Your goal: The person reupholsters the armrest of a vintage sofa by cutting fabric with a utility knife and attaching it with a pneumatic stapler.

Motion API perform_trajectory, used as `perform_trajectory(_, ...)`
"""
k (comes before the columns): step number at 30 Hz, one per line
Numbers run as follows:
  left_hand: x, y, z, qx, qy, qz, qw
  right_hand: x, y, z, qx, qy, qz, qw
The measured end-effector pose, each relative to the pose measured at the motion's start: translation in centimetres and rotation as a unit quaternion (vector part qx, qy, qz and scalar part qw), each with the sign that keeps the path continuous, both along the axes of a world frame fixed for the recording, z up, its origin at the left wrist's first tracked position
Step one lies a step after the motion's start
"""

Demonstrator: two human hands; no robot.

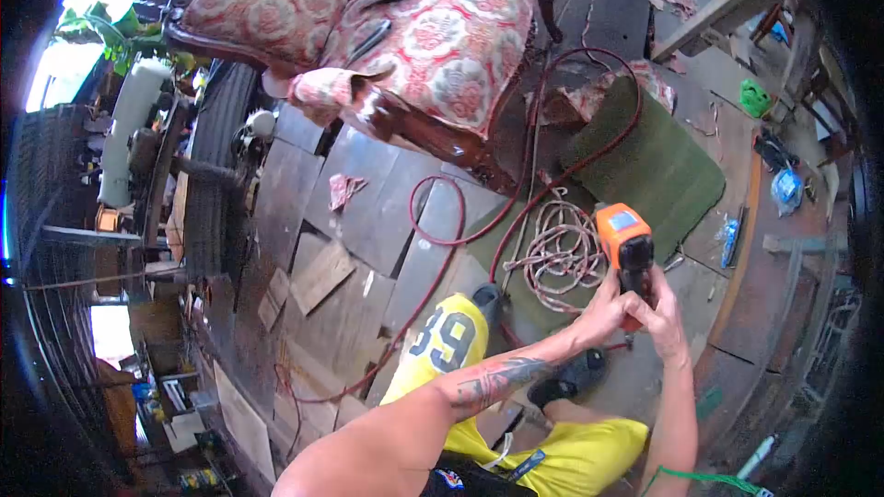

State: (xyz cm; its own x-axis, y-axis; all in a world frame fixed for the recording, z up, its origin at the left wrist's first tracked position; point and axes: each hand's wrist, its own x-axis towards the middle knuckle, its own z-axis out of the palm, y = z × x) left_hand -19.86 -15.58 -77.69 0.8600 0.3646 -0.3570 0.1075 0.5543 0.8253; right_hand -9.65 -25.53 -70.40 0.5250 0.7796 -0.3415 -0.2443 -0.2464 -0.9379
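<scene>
An orange and black handheld tool [626, 230] is held out in front of me at the right, above the floor. My left hand [606, 311] and my right hand [665, 317] are together at its dark lower part, fingers wrapped round it. What kind of tool it is, I cannot make out for certain. Just left of the tool lies a coiled pale and red rope [559, 253], with a green mat [645, 161] beneath and behind it.
A wooden sofa with red floral upholstery [451, 83] stands ahead. A red hose [433, 237] loops over the floor. Wooden offcuts [320, 276] lie at the left. A green bag [754, 98] and a blue-wrapped item [786, 189] lie at the right, near a wooden frame [718, 14].
</scene>
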Motion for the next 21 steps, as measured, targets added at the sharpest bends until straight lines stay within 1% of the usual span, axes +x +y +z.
perform_trajectory(1, -0.7, 0.0, 2.3, 0.021, 0.014, -0.029, 0.999, -0.2, -0.3, 1.9, -0.014, 0.005, 0.009, 1.000)
perform_trajectory(2, -1.3, 0.0, 4.7, 0.006, 0.018, -0.060, 0.998, -0.6, -1.3, 2.8, -0.039, 0.038, 0.021, 0.998)
perform_trajectory(3, -1.8, 0.0, 7.4, 0.022, 0.022, -0.076, 0.997, -1.1, -2.5, 3.5, -0.063, 0.069, 0.033, 0.995)
perform_trajectory(5, -2.9, -0.2, 12.8, 0.054, 0.030, -0.110, 0.992, -2.9, -5.1, 3.0, -0.074, 0.035, 0.004, 0.997)
perform_trajectory(6, -3.5, -0.6, 13.6, 0.047, 0.007, -0.100, 0.994, -3.7, -5.1, 5.3, -0.089, 0.043, -0.002, 0.995)
perform_trajectory(7, -4.3, -1.1, 13.8, 0.036, -0.014, -0.090, 0.995, -4.2, -5.3, 6.1, -0.078, 0.051, 0.006, 0.996)
perform_trajectory(8, -4.3, -1.0, 13.7, 0.028, -0.024, -0.077, 0.996, -4.7, -4.9, 6.9, -0.078, 0.015, -0.006, 0.997)
perform_trajectory(10, -4.7, -0.4, 14.8, 0.133, 0.022, -0.100, 0.986, -5.9, -3.7, 7.6, -0.091, -0.023, -0.032, 0.995)
perform_trajectory(11, -5.1, 0.1, 15.5, 0.121, 0.019, -0.094, 0.988, -6.6, -2.9, 7.6, -0.105, -0.025, -0.049, 0.993)
perform_trajectory(12, -5.4, 1.2, 16.4, 0.048, 0.049, -0.121, 0.990, -6.9, -1.0, 8.4, -0.114, -0.029, -0.074, 0.990)
perform_trajectory(13, -5.5, 2.3, 17.3, 0.044, 0.057, -0.118, 0.990, -6.6, 0.5, 9.5, -0.125, -0.036, -0.068, 0.989)
perform_trajectory(15, -5.8, 4.3, 19.1, 0.037, 0.073, -0.112, 0.990, -6.1, 3.8, 12.7, -0.246, -0.038, -0.066, 0.966)
perform_trajectory(16, -6.1, 5.6, 19.7, 0.118, 0.031, -0.083, 0.989, -6.9, 6.4, 15.0, -0.186, -0.102, -0.096, 0.973)
perform_trajectory(17, -6.5, 7.0, 20.4, 0.197, -0.010, -0.051, 0.979, -7.1, 8.2, 16.7, -0.197, -0.110, -0.092, 0.970)
perform_trajectory(18, -6.8, 8.3, 21.4, 0.236, -0.048, 0.026, 0.970, -7.3, 10.0, 18.0, -0.156, -0.027, -0.115, 0.981)
perform_trajectory(19, -7.7, 10.8, 23.5, 0.225, -0.051, 0.033, 0.973, -7.7, 11.8, 19.6, -0.116, 0.057, -0.141, 0.981)
perform_trajectory(20, -9.1, 14.7, 26.1, 0.173, -0.044, 0.001, 0.984, -8.6, 14.7, 21.7, -0.094, 0.033, -0.189, 0.977)
perform_trajectory(21, -10.5, 18.6, 27.9, 0.121, -0.038, -0.031, 0.991, -8.2, 15.8, 22.9, -0.105, 0.024, -0.187, 0.976)
